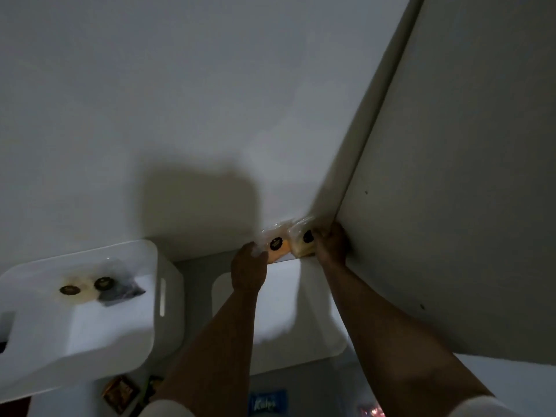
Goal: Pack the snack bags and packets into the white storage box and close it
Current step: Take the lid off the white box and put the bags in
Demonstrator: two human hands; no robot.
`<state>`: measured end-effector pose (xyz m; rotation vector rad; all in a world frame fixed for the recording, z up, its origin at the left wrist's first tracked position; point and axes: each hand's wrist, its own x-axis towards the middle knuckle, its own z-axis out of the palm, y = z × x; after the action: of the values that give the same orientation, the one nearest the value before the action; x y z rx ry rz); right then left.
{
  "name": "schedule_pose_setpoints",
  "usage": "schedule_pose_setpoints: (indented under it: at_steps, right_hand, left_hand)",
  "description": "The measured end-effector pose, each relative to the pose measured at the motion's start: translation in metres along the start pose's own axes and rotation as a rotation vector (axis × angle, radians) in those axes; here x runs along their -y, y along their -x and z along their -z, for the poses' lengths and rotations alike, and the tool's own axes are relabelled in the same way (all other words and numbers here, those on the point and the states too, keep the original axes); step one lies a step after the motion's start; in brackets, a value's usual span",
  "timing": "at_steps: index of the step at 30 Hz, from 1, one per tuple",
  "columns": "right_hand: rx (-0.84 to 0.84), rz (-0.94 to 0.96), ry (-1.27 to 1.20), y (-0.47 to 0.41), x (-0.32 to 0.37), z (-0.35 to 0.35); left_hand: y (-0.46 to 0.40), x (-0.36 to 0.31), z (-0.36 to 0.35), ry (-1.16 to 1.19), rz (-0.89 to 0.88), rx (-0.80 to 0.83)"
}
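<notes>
While dim light blurs most detail, still plain enough: white storage box [90, 320] at eight o'clock, open, holding a few clear snack bags [99, 288] with round dark labels near its far wall, a slot handle showing on its right side. Just right of it, toward six o'clock, lies a flat white lid [279, 323], apart from the box, partly crossed by both forearms.

Beyond the lid, near five o'clock from centre, sit two clear packets against the wall: an orange packet [278, 248] and a pale yellow packet [302, 240], touching side by side, each with a dark round label. Left hand [248, 267] reaches up with fingers curled onto the orange packet's left edge, gripping it. Right hand [331, 242] closes round the right side of the pale yellow packet, fingers bent over it, tucked into the corner by a white panel [451, 176] rising toward one o'clock.

Behind everything, a plain white wall [180, 100] carrying a broad shadow. Along the bottom edge, at six o'clock, more packets lie blurred: a brown packet [120, 394], a blue packet [267, 401] and a reddish packet [370, 409]
</notes>
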<state>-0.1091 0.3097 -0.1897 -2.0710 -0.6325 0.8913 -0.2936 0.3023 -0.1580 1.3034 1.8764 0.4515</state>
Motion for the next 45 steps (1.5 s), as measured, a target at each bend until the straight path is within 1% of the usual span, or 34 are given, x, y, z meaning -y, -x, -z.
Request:
schedule_pose_setpoints:
  at_steps: [3,5,7,9,11,12,15,18,23,25,27,30,33,37,40,41,44,45]
  right_hand:
    - [-0.071,0.030,0.043,-0.005,0.001,-0.007]
    - [-0.112,0.045,0.070,0.000,0.004,-0.007]
    - [-0.118,0.076,0.104,0.009,0.007,-0.001]
    - [-0.113,0.101,0.124,0.022,0.014,0.008]
    - [-0.125,0.127,0.131,0.043,0.024,0.015]
    - [-0.146,0.146,0.118,0.055,0.032,0.017]
    - [-0.185,0.227,-0.040,0.096,0.062,0.015]
    - [-0.109,0.332,-0.153,0.142,0.102,0.002]
    - [0.056,0.431,-0.272,0.212,0.160,-0.052]
    - [0.122,0.452,-0.304,0.238,0.175,-0.079]
    - [0.178,0.431,-0.300,0.261,0.183,-0.110]
    - [0.221,0.357,-0.282,0.290,0.180,-0.155]
    - [0.259,0.240,-0.245,0.305,0.164,-0.195]
    - [0.198,0.156,-0.104,0.309,0.140,-0.231]
    - [0.189,0.095,0.024,0.302,0.117,-0.249]
    - [0.182,0.082,0.053,0.300,0.111,-0.257]
    - [0.135,0.115,0.105,0.300,0.105,-0.274]
    - [0.122,0.096,0.107,0.298,0.103,-0.280]
  left_hand:
    - [-0.013,0.005,-0.008,0.034,-0.012,-0.073]
    - [-0.015,0.005,-0.006,0.051,-0.027,-0.070]
    - [-0.011,0.006,0.001,0.035,-0.073,-0.056]
    - [-0.002,0.004,0.011,0.029,-0.130,-0.093]
    - [0.014,0.001,0.032,0.117,-0.154,-0.119]
    - [0.020,-0.001,0.044,0.148,-0.165,-0.127]
    - [0.033,-0.009,0.090,0.173,-0.264,-0.174]
    - [0.042,-0.008,0.147,0.202,-0.338,-0.247]
    - [0.047,0.026,0.247,0.245,-0.355,-0.386]
    - [0.044,0.052,0.281,0.276,-0.321,-0.410]
    - [0.039,0.082,0.306,0.299,-0.276,-0.409]
    - [0.030,0.126,0.327,0.336,-0.167,-0.382]
    - [0.015,0.167,0.334,0.351,-0.043,-0.365]
    - [-0.022,0.210,0.323,0.382,0.106,-0.282]
    - [-0.043,0.228,0.310,0.392,0.189,-0.196]
    - [-0.050,0.234,0.305,0.391,0.200,-0.190]
    - [-0.067,0.247,0.290,0.364,0.254,-0.153]
    - [-0.070,0.248,0.287,0.371,0.268,-0.148]
